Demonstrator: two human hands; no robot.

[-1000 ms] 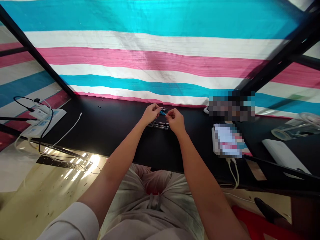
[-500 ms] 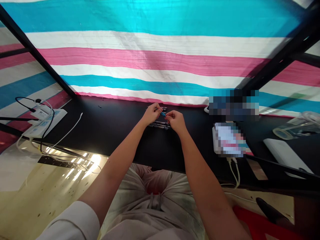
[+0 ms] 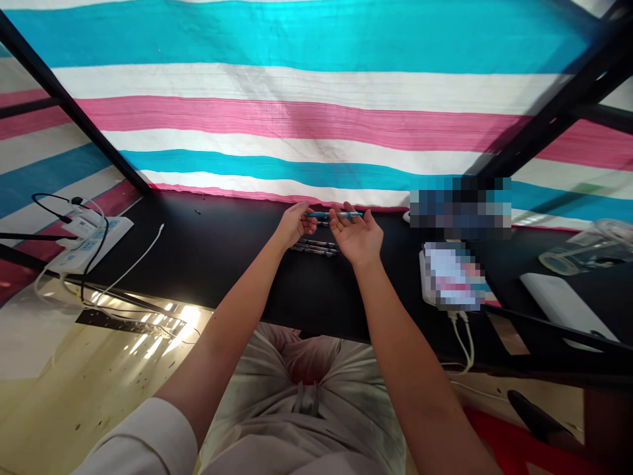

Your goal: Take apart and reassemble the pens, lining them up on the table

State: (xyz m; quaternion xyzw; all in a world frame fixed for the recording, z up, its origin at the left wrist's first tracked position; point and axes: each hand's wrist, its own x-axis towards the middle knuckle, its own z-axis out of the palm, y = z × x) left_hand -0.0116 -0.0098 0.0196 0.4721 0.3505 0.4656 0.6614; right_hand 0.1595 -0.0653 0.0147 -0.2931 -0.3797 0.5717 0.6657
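A slim blue pen [image 3: 324, 215] is held roughly level above the far part of the black table. My left hand [image 3: 295, 226] is closed on one end of it, pinching it between thumb and fingers. My right hand [image 3: 359, 236] is turned palm up with its fingers spread. The other end of the pen lies across those fingers, near the thumb. Below and between my hands, several dark pens with clear parts [image 3: 316, 247] lie side by side on the table. Another pen behind them is partly hidden by my hands.
On the left of the black table [image 3: 222, 251] are a white power strip [image 3: 101, 244] with plugs and a white cable [image 3: 143, 252]. To the right are a blurred-out phone [image 3: 455, 277], a white flat device [image 3: 566, 310] and a clear plastic container [image 3: 583, 251]. A striped sheet [image 3: 316, 119] hangs behind.
My right hand has turned from a pinch to palm up, with its fingers opened out. The blue pen has risen slightly away from me and now shows along its length.
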